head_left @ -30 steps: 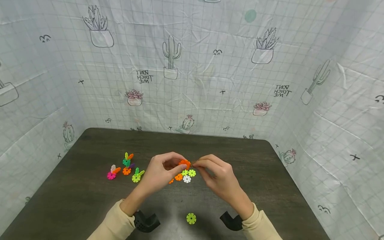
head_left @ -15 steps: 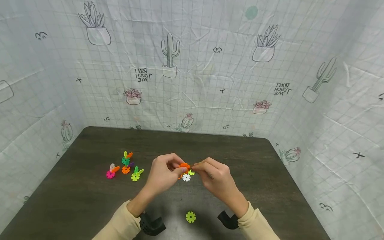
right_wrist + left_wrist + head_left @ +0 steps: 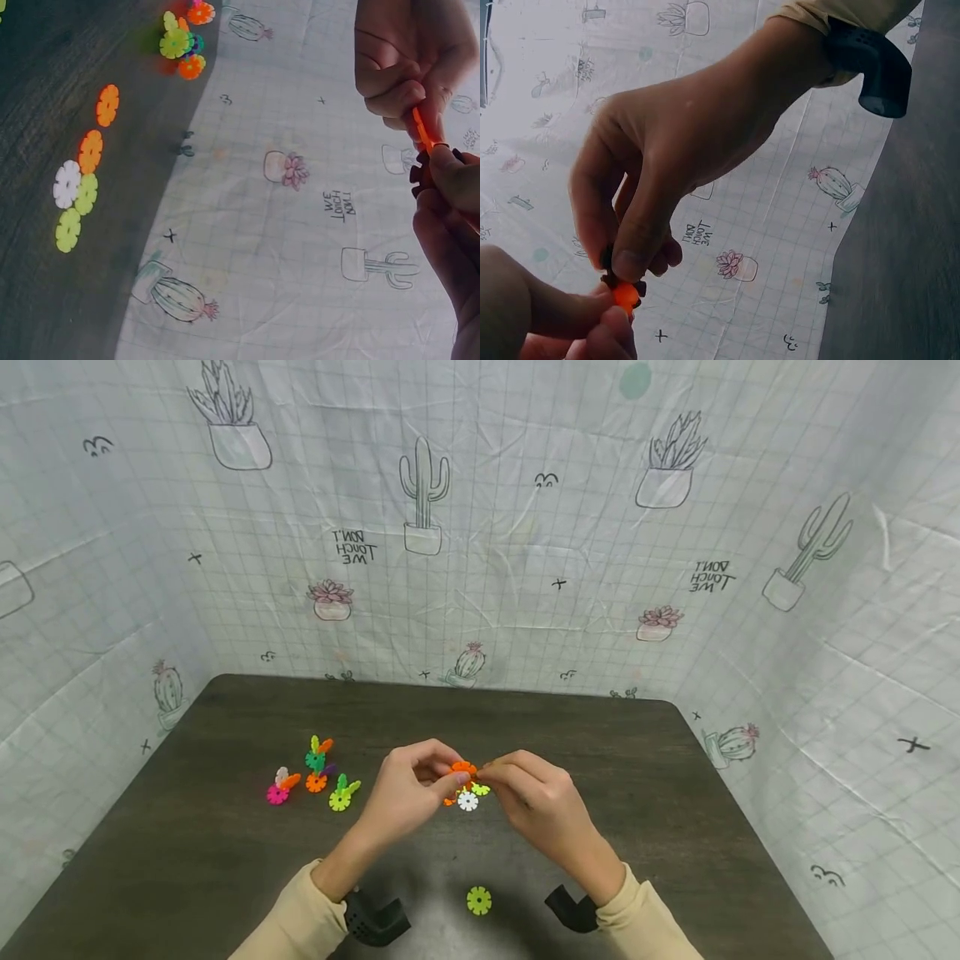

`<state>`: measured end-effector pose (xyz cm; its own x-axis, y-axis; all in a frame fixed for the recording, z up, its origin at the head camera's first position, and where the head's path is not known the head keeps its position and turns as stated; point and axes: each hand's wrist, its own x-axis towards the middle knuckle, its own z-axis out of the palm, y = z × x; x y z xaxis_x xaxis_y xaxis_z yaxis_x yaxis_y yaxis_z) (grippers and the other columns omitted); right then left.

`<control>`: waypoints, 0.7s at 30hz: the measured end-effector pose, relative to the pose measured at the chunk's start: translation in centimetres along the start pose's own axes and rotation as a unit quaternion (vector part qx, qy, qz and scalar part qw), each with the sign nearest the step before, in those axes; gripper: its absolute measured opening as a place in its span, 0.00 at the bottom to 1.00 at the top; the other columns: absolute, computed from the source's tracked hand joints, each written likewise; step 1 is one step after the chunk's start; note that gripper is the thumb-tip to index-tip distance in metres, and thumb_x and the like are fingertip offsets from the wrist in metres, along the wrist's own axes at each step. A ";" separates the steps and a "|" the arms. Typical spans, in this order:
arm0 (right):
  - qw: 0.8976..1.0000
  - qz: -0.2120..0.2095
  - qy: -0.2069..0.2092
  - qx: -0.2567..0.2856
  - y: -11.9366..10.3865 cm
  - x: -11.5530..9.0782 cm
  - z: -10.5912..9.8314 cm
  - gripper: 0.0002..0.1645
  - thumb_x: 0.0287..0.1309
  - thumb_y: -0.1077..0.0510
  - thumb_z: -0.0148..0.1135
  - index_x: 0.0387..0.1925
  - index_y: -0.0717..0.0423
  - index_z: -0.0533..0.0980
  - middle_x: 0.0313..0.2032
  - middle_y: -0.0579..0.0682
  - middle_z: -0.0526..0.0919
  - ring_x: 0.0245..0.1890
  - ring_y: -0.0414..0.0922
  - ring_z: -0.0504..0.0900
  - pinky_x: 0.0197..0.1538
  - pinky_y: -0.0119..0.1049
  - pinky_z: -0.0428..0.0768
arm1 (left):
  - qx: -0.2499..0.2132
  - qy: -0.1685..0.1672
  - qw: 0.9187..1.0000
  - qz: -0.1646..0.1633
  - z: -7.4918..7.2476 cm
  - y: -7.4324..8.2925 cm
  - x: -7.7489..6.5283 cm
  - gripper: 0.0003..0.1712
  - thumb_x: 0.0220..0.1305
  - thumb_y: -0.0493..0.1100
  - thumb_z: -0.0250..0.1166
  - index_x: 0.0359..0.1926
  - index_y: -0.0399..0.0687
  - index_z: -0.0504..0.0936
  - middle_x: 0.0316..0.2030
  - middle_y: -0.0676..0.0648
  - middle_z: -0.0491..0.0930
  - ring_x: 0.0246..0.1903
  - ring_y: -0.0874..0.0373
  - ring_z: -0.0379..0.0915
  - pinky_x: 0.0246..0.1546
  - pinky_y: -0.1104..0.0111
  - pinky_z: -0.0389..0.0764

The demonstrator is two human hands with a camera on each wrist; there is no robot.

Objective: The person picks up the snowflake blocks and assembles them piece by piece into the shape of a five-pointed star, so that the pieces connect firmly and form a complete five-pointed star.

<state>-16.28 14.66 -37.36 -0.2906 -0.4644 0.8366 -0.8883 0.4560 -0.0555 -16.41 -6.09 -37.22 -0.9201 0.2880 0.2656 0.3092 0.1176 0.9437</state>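
Above a dark surface [image 3: 615,752], a person's left hand [image 3: 408,789] pinches an orange notched disc [image 3: 463,767] against a dark-looking disc [image 3: 420,175] pinched by the right hand [image 3: 540,793], near loose discs [image 3: 67,184].

left forearm [image 3: 288,912]: sleeved, angled forward and inward | left grip [image 3: 408,789]: thumb and fingers pinching | right forearm [image 3: 648,920]: sleeved, mirroring it | right grip [image 3: 536,789]: bent fingers pinching | fingertips [image 3: 491,771] of both close together
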 end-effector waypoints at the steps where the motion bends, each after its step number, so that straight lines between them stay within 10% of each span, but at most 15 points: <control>1: 1.000 -0.003 -0.001 -0.001 0.0 0.1 -0.1 0.02 0.64 0.65 0.67 0.36 0.58 0.84 0.35 0.47 0.85 0.33 0.41 0.86 0.38 0.25 0.83 | -0.003 -0.005 1.000 0.001 -0.1 0.0 0.0 0.05 0.62 0.35 0.72 0.39 0.41 0.85 0.32 0.43 0.85 0.29 0.44 0.83 0.29 0.68 0.85; 7: 1.000 -0.003 -0.011 -0.002 -0.2 0.6 -0.5 0.05 0.65 0.64 0.66 0.42 0.60 0.83 0.40 0.50 0.84 0.37 0.42 0.86 0.41 0.27 0.84 | -0.010 -0.021 1.000 0.001 -0.6 0.0 0.1 0.07 0.64 0.38 0.71 0.42 0.43 0.85 0.35 0.43 0.86 0.30 0.51 0.83 0.29 0.67 0.84; 13: 0.996 0.082 -0.032 0.034 0.2 0.3 -1.0 0.29 0.54 0.68 0.74 0.58 0.62 0.76 0.49 0.54 0.81 0.42 0.46 0.84 0.42 0.32 0.84 | -0.019 -0.019 1.000 0.004 -1.3 0.2 0.2 0.08 0.67 0.39 0.69 0.45 0.43 0.84 0.37 0.41 0.86 0.30 0.57 0.82 0.32 0.66 0.83; 21: 0.974 0.172 -0.146 0.022 0.5 -1.0 -0.9 0.31 0.52 0.60 0.78 0.57 0.55 0.74 0.45 0.47 0.79 0.43 0.41 0.79 0.43 0.36 0.83 | -0.015 0.000 1.000 0.011 -2.1 0.8 0.3 0.13 0.69 0.38 0.66 0.53 0.45 0.84 0.35 0.41 0.85 0.29 0.57 0.83 0.32 0.66 0.86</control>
<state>-16.09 16.05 -37.71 -0.6571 -0.4880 0.5746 -0.7325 0.5932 -0.3340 -16.92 -7.92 -36.02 -0.9134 0.2900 0.2857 0.3214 0.0827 0.9433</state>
